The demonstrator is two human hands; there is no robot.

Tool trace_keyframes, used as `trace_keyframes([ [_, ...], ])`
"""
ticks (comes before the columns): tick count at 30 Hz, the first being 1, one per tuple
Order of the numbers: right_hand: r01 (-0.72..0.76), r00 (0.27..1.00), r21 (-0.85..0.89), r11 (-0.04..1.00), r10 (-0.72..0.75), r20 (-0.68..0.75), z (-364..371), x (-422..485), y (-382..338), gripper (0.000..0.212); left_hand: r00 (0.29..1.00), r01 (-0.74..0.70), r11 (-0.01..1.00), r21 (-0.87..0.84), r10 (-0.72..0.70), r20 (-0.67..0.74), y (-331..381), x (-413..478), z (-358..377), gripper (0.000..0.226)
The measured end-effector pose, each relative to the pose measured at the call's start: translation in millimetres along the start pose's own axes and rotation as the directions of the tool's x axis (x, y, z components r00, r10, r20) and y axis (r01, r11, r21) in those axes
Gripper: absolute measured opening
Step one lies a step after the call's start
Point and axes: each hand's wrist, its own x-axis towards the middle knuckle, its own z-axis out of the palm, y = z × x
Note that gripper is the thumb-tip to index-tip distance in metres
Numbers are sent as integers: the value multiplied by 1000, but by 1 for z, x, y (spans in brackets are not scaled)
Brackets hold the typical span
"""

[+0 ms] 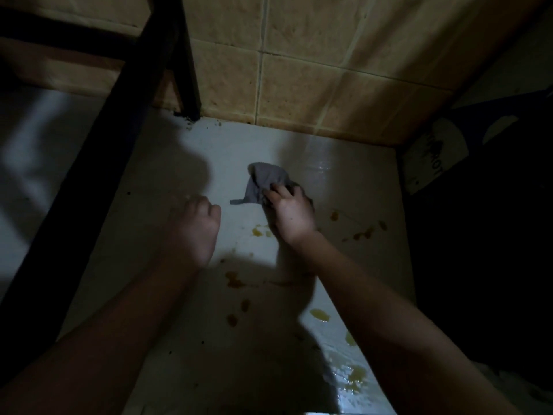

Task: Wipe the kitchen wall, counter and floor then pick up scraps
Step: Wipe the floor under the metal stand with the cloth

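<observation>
fingers (281, 191) gripping cloth (264, 182), wall (314, 94) near

I'm looking down at two hands on a floor, close to where it meets a wall.

On the pale tiled floor (167, 295) the grey crumpled cloth (263, 181) lies mid-view under the fingers of the right hand (291, 214). The left hand (197, 229) is to its left, apart from the cloth. Yellowish spill patches (319, 314) lie nearer me. Beyond stands the tan tiled wall (314, 70), with a dark frame leg (188, 70) at its foot on the left and a dark labelled container (431, 157) at far right.
</observation>
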Motion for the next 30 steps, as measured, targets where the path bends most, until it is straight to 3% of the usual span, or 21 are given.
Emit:
trace_keyframes([
  [4,-157,987,78,985,159,-29,-1,-14,32,39,999,-30,996,-84,26,-44,1,-11,-8,29],
  [9,-330,939,83,940,336,-67,-9,-45,76,48,996,-19,982,-188,2,-92,-4,-26,-7,27],
  [14,-478,867,124,869,490,-90,-16,-80,118,43,997,37,977,-208,-51,-65,-9,-33,-2,27],
  [18,-608,777,139,782,622,-100,-17,-104,138,42,996,-36,979,-201,18,-88,-4,-44,-4,25],
  [25,-582,795,98,807,590,-139,-4,-100,82,41,992,-86,979,-184,67,-106,5,-49,-12,29],
  [30,-384,921,132,914,390,-19,-1,-80,29,44,991,-101,976,-193,82,-101,4,-51,-15,26],
])
